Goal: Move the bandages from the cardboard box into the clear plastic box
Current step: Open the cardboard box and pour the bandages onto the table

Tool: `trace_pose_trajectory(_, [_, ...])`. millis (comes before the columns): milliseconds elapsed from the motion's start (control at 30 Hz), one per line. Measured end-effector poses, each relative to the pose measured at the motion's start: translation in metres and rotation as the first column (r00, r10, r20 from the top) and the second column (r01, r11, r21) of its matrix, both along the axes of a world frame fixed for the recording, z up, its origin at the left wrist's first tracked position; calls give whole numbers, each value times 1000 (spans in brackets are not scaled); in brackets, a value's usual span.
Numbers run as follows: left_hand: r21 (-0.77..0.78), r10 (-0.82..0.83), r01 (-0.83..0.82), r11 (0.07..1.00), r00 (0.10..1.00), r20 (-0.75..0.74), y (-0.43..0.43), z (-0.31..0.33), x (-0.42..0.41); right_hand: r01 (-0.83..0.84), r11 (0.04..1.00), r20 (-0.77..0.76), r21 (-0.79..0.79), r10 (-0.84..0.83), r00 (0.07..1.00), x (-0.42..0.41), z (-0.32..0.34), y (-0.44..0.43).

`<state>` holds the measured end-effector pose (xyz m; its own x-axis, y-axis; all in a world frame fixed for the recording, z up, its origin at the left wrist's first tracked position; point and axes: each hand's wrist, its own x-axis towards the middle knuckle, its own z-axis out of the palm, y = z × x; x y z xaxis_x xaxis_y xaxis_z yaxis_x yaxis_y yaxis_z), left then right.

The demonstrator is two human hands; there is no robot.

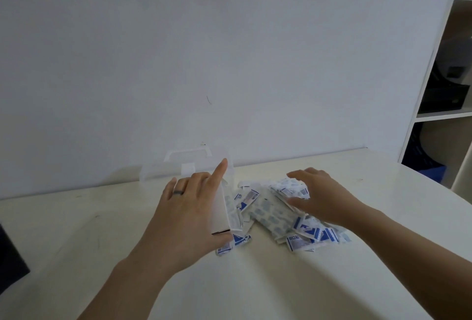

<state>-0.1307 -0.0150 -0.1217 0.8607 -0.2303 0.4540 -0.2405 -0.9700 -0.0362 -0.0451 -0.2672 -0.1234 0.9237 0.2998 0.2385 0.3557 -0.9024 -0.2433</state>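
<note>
A heap of white-and-blue wrapped bandages (pixel 278 220) lies spread on the cream table (pixel 255 281). My left hand (pixel 189 207) grips a small white cardboard box (pixel 221 210) at the heap's left edge, forefinger stretched out; a dark ring sits on one finger. Over the right side of the heap, my right hand (pixel 316 197) rests with curled fingers on a bunch of bandages; whether it grips them I cannot tell. Behind the left hand, against the wall, stands the clear plastic box (pixel 163 170) with a handle on top, partly hidden by my fingers.
A white wall rises right behind the table. A white shelf unit (pixel 439 105) with dark items stands at the right. A dark object (pixel 11 261) lies at the table's left edge.
</note>
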Motion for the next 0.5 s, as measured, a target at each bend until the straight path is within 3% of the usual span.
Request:
trace_pose_trajectory(133, [-13,-22,21,1000,999,-30,-5,5,-3,-325,935,243,140,285,927,-27,17,34])
trace_pose_trajectory(267, [-67,-70,68,995,997,-20,-11,7,-7,-585,809,223,-62,582,782,-46,19,67])
trace_pose_trajectory(367, [-6,-94,95,995,991,92,-11,1,-4,-528,815,237,-238,576,783,-41,12,78])
trace_pose_trajectory(500, [51,-101,93,994,975,199,-11,-4,1,-438,853,167,-285,494,853,-39,13,87])
